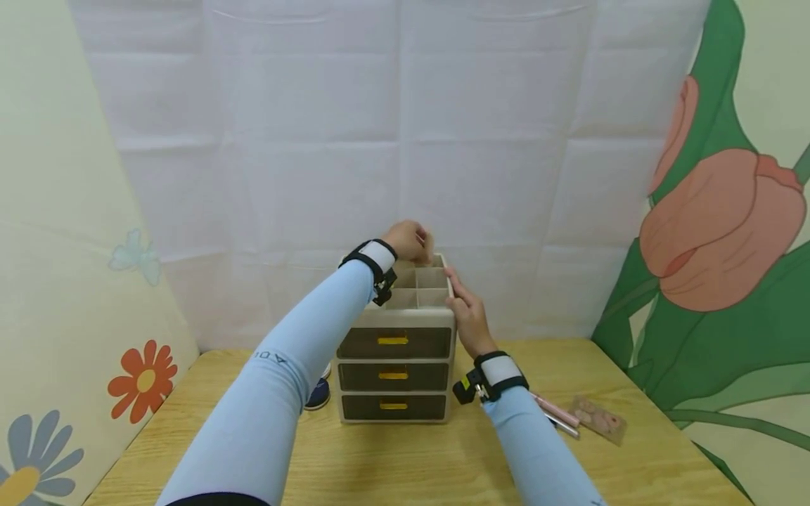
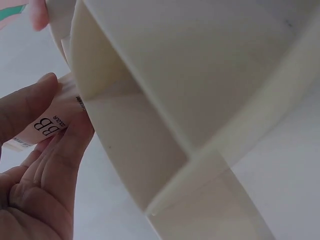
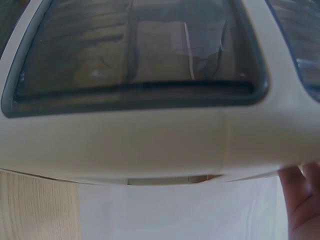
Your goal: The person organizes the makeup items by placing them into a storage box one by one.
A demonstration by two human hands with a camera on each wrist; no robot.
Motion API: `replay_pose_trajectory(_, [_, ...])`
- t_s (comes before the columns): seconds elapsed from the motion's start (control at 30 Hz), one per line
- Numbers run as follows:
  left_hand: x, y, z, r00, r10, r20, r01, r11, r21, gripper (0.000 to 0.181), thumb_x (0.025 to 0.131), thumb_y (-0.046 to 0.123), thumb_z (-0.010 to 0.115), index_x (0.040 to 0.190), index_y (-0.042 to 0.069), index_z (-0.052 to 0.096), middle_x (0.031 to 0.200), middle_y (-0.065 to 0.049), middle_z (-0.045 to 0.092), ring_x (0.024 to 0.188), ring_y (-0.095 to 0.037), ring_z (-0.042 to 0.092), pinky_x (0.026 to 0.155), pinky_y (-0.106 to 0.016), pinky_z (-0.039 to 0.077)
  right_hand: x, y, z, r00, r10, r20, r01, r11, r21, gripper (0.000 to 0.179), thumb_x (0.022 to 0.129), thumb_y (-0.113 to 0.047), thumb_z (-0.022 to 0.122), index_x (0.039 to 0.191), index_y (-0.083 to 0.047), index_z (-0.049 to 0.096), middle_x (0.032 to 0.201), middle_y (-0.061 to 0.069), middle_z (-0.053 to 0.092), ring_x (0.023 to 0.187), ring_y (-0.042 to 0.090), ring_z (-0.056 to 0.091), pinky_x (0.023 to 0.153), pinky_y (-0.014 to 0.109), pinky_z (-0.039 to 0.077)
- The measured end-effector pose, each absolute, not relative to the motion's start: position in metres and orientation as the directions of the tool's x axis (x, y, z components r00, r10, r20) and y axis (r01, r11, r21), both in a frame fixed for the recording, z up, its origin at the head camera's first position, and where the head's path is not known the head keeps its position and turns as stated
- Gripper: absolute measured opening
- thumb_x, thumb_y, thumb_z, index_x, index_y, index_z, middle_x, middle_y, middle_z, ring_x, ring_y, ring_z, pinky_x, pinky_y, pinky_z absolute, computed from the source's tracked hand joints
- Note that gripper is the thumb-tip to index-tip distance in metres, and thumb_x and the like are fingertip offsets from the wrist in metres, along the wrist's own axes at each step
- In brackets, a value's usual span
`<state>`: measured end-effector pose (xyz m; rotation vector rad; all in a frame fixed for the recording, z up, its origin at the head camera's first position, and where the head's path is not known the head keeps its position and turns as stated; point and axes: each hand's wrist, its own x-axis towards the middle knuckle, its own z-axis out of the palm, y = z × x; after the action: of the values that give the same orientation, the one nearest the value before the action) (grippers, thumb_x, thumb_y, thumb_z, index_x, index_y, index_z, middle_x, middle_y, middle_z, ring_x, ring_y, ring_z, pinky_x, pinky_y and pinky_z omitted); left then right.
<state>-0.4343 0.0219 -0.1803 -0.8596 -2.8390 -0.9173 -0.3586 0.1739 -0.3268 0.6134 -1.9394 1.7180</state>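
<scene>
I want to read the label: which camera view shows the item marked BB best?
The left wrist view: the item marked BB is close there, its large letters readable. The head view shows at most a pale, unreadable bit at the left hand; the right wrist view does not show it.

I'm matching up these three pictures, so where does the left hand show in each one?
Head: left hand, near the centre, at the far end of the drawer box.
Left wrist: at the left edge, pinching a tube marked BB.
Right wrist: not in it.
Shared landmark: the drawer box, seen in all three.
</scene>
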Motion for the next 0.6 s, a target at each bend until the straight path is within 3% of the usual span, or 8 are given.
replay_pose_trajectory(0.33, [-0.438,0.024,-0.18,-0.854,0.476,0.209,0.507,0.676,0.534,0.05,0.079,0.01,0.074,0.124,-0.005,0.059,0.113,-0.014,0.067,0.099,-0.023,0.062,0.081,-0.026,0.049,-0.361,0.173,-0.324,-0.789,-0.025,0.614,-0.614,0.094,-0.784,0.052,0.098,-0.004,0.037,0.149,-0.001,0.028,0.156,0.012,0.023,0.142,0.016,0.02,0.114,0.033,0.015])
replay_pose_trajectory(0.6, [-0.446,0.027,-0.182,-0.876,0.442,0.192,0.464,0.664,0.586,0.05,0.077,0.007,0.078,0.121,-0.006,0.059,0.107,-0.013,0.067,0.09,-0.021,0.062,0.072,-0.024,0.051,-0.362,0.172,-0.325,-0.798,-0.024,0.602,-0.601,0.098,-0.793,0.052,0.099,-0.007,0.037,0.15,-0.003,0.028,0.156,0.004,0.024,0.143,0.015,0.02,0.114,0.033,0.015])
